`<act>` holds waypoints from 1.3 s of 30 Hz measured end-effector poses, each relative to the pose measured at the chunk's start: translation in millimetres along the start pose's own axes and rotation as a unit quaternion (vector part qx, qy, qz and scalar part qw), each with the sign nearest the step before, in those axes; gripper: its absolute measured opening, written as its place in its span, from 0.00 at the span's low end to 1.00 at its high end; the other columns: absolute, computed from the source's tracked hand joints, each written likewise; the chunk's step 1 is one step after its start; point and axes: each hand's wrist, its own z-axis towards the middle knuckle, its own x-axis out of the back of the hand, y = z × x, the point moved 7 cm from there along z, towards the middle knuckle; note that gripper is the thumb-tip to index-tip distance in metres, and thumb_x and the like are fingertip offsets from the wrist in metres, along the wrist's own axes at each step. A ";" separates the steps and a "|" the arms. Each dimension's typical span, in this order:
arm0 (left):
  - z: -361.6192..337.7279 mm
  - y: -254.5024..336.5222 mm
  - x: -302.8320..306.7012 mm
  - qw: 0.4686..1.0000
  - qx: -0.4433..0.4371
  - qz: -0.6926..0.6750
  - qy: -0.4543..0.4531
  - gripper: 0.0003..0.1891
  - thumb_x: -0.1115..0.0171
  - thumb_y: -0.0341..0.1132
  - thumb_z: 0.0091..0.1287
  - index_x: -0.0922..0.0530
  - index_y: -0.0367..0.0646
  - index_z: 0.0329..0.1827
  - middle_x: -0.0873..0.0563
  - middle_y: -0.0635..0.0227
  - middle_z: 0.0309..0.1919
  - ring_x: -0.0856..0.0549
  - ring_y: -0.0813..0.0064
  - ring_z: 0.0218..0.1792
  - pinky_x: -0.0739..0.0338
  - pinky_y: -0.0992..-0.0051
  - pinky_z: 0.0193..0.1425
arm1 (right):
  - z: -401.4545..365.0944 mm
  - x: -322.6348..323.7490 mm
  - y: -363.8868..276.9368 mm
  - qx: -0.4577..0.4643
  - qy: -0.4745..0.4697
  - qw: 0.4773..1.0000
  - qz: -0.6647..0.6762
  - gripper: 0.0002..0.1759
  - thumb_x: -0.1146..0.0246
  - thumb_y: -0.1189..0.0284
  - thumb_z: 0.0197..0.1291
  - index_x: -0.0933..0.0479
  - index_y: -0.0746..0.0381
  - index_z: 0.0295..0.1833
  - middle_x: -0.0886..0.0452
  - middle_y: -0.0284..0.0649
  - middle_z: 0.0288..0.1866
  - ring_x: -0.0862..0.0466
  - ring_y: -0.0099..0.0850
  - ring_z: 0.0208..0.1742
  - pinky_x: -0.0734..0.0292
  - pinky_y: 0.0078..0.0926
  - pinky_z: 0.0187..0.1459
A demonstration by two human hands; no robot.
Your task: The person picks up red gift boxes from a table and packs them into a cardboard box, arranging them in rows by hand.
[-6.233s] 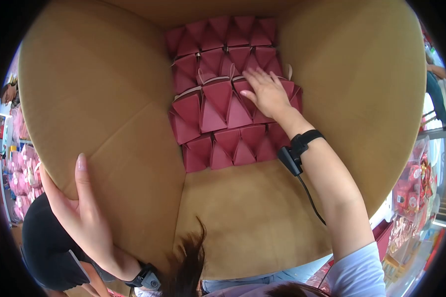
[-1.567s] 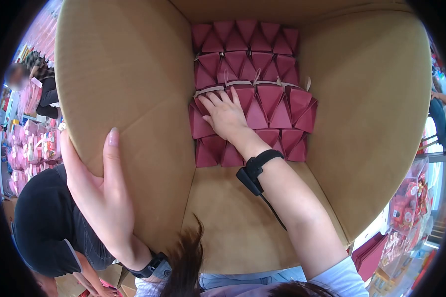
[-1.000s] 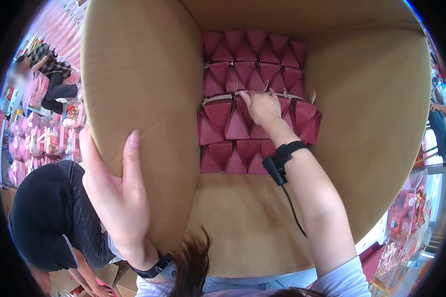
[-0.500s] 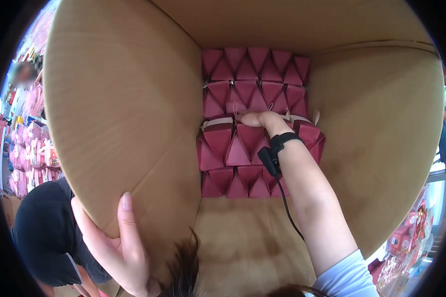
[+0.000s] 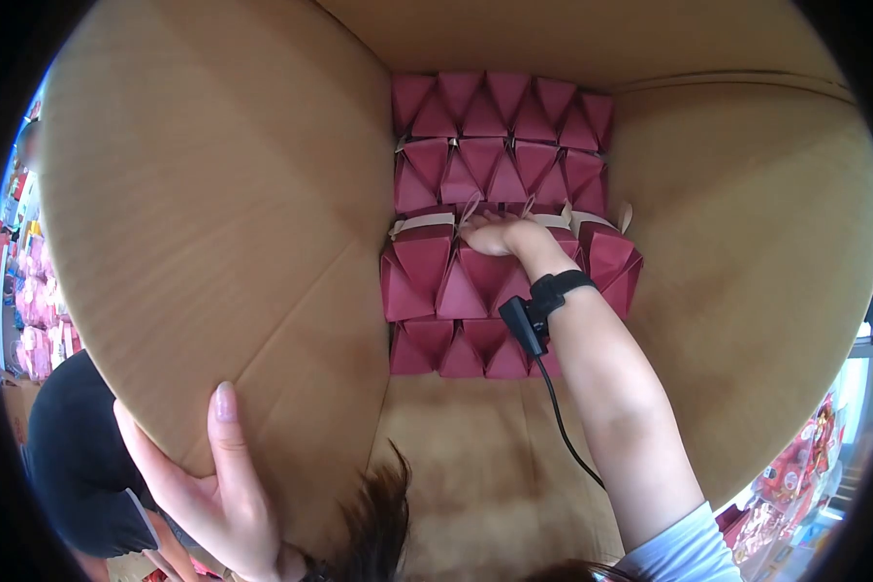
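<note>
Rows of dark pink folded boxes [image 5: 422, 272] with triangular faces sit deep inside a large brown cardboard box [image 5: 233, 194]. My right hand [image 5: 495, 236] reaches in and rests on the middle rows, beside pale ribbon bands [image 5: 425, 223] and thin loops; its fingertips are partly hidden among the pink boxes. A black strap with a small device [image 5: 533, 315] and a cable is round my right wrist. At the lower left, my left hand [image 5: 209, 485] grips the cardboard box's edge, thumb inside and fingers outside.
Another person in dark clothes [image 5: 82, 456] bends beyond the box's left wall. Shelves with pink packaged goods [image 5: 37, 291] stand at the far left. More wrapped red and pink goods [image 5: 795, 466] show at the lower right. Dark hair hangs at the bottom of the view.
The view has shifted slightly, so the cardboard walls look wider and the pink rows sit a little higher. The fingers of my right hand now show more among the boxes.
</note>
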 end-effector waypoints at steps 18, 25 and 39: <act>1.1 11.0 -5.4 0.997 -0.032 -0.063 -0.030 0.15 0.44 0.26 0.72 0.31 0.33 0.59 0.21 0.64 0.47 0.24 0.77 0.49 0.32 0.78 0.58 | -24.2 35.6 101.3 -0.048 0.122 0.989 0.065 0.32 0.64 0.48 0.72 0.37 0.53 0.73 0.41 0.41 0.77 0.45 0.38 0.78 0.52 0.39 0.76; 2.4 7.6 -3.0 0.999 -0.020 -0.049 -0.013 0.17 0.42 0.27 0.71 0.31 0.33 0.61 0.20 0.61 0.51 0.22 0.75 0.51 0.30 0.78 0.59 | 18.6 1.9 120.5 -0.007 0.024 0.996 0.087 0.33 0.69 0.52 0.73 0.47 0.55 0.77 0.54 0.40 0.81 0.56 0.37 0.81 0.61 0.35 0.78; 3.5 6.1 -3.5 0.998 -0.024 -0.053 -0.022 0.20 0.44 0.28 0.72 0.33 0.32 0.65 0.22 0.59 0.56 0.23 0.73 0.55 0.32 0.76 0.63 | -28.1 8.5 103.0 -0.068 0.075 0.989 0.111 0.34 0.66 0.47 0.70 0.51 0.45 0.79 0.56 0.33 0.82 0.58 0.31 0.82 0.70 0.60 0.75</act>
